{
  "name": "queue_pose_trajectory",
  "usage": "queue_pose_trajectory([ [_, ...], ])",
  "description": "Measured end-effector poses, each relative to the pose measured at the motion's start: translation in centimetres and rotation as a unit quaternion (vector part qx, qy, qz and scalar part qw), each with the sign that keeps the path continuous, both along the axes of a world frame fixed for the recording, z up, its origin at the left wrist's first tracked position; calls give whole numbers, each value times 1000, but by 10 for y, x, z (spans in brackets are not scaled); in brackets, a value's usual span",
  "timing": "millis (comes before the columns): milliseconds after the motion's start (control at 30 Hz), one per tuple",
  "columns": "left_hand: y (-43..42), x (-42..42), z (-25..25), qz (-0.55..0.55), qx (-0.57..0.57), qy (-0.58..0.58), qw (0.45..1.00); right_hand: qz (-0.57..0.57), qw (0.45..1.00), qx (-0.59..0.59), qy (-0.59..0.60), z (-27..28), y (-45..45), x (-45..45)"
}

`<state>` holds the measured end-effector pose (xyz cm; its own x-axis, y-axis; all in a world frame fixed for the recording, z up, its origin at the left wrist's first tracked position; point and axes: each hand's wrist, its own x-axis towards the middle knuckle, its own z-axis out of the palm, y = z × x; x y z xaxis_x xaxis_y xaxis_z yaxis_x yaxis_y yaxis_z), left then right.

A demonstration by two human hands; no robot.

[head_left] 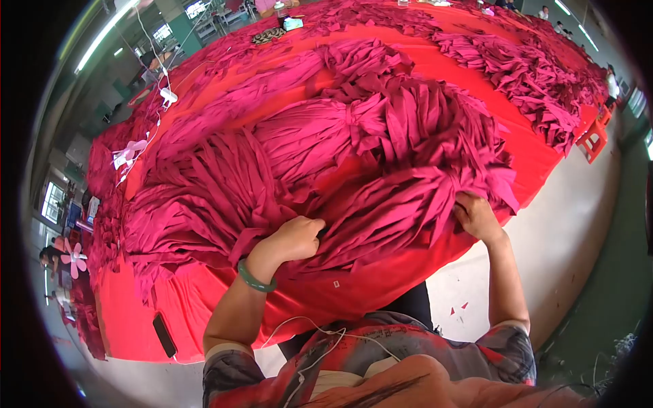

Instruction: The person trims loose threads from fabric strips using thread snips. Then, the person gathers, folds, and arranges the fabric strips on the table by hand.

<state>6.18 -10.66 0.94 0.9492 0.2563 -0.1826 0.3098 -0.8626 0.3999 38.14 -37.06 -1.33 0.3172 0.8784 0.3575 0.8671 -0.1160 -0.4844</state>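
Observation:
A bundle of dark pink fabric strips lies in front of me near the table's edge. My right hand is closed on the bundle's right end, close to where the strips gather together. My left hand, with a green bangle on its wrist, is closed at the bundle's left end. A small dark spot shows by its fingers, but what they hold is hidden. Another gathered bundle lies behind, and a loose heap of strips spreads to the left of my left hand.
Red cloth covers the large table. A phone with a white cable lies at the front left. Small fans stand along the left side. Red plastic stools are at the right. Other people appear in the background.

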Motion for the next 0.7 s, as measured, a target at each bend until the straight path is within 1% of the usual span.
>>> queue_pose_trajectory([
  [33,-4,-5,-2,9,7,-25,1000,-24,998,-63,0,1,12,5],
  [67,-9,-7,-3,19,16,-18,1000,21,991,-132,-2,10,13,10],
  [133,-19,-7,4,42,34,-1,999,112,957,-267,-7,69,16,1],
  [167,-24,-8,8,17,43,34,998,113,974,-195,-21,98,18,-10],
  [200,-31,-11,8,8,55,38,998,111,985,-124,-34,128,23,-28],
  [233,-32,-14,12,-12,42,43,998,108,992,-52,-44,145,31,-45],
  [267,-32,-16,17,-32,31,50,998,99,991,39,-86,150,45,-56],
  [333,-23,-8,29,43,12,-9,999,151,987,18,-54,139,78,-58],
  [367,-15,-2,25,99,21,-92,991,179,983,21,-44,116,101,-53],
  [400,-7,9,28,121,35,-139,982,206,978,22,-33,86,121,-48],
  [467,14,31,22,149,56,-172,972,195,978,-73,14,40,145,-50],
  [500,24,43,14,161,92,-157,970,225,962,-147,57,23,150,-49],
  [533,31,51,5,172,127,-142,966,252,937,-219,99,22,150,-55],
  [567,38,49,-7,154,149,-120,969,308,899,-296,100,24,147,-54],
  [600,45,43,-20,134,172,-100,971,335,882,-315,103,22,141,-53],
  [633,47,38,-22,112,193,-81,971,364,854,-352,116,26,139,-50],
  [667,46,31,-26,120,179,-4,976,390,825,-387,132,31,135,-47],
  [700,42,25,-27,130,167,67,975,392,843,-324,174,38,128,-46],
])
